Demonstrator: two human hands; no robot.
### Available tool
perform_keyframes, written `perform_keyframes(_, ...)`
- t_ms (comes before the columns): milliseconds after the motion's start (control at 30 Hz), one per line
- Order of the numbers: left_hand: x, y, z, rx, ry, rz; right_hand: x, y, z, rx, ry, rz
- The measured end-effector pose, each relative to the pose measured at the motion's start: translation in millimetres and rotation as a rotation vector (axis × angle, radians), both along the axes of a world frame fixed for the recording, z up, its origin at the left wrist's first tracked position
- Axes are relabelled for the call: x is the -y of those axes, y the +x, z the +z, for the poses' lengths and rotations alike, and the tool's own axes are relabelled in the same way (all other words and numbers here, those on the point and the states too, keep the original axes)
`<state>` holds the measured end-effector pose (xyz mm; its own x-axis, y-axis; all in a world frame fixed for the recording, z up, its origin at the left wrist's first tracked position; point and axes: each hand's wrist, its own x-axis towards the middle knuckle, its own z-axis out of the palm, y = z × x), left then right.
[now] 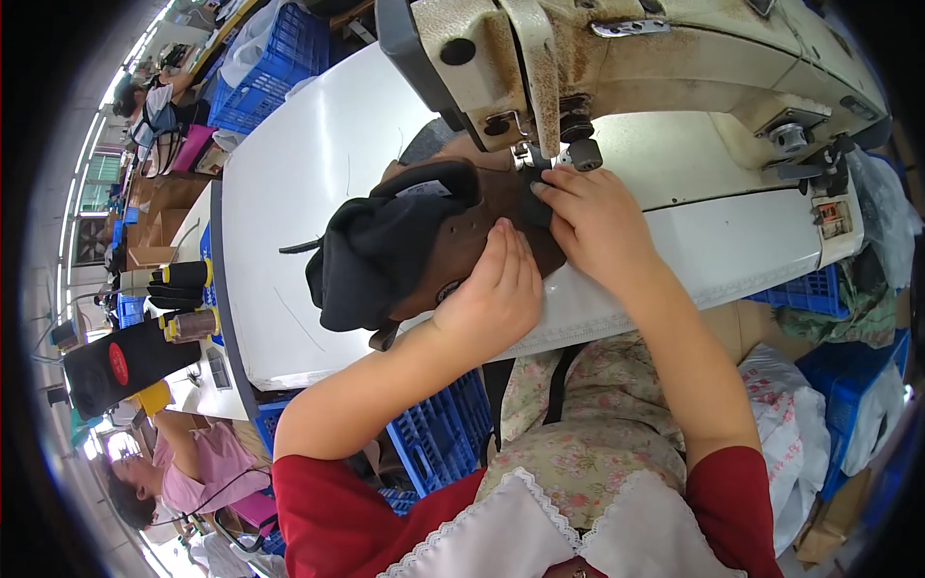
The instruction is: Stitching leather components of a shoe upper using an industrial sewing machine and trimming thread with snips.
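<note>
A brown shoe upper (441, 252) with a thick black padded lining (371, 252) lies on the white bed of the sewing machine (694, 48). Its right end sits under the presser foot (525, 157). My left hand (496, 294) grips the near side of the upper, fingers together over the brown material and thumb out of sight. Close beside the presser foot, my right hand (597, 222) pinches the dark edge of the upper between thumb and fingers. The needle point is hidden behind the machine head and my fingers.
The handwheel-side post of the machine stands at the right. Thread cones (188, 275) are at the left, beside a black machine arm (125, 366). Blue crates (275, 67) stand far left and under the table. White plastic bags (785, 424) lie at right. Two other people sit at left.
</note>
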<state>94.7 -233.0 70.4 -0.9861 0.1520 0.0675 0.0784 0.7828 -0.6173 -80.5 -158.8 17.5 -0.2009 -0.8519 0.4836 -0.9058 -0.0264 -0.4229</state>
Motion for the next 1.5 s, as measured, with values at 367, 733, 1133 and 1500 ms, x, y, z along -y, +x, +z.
perform_keyframes(367, -11, -3, -9, -0.092, 0.039, 0.121, -1, -16, 8, 0.016, 0.083, 0.159)
perform_keyframes(733, -20, 2, -32, -0.281, 0.096, 0.276, 2, -19, 1, 0.023, 0.023, 0.172)
perform_keyframes(1133, -6, 11, -31, -0.313, 0.249, 0.184, 1, -25, -6, 0.092, -0.002, 0.194)
perform_keyframes(1500, 3, 18, -33, -0.32, 0.329, 0.128, 1, -27, 2, 0.061, 0.088, 0.247)
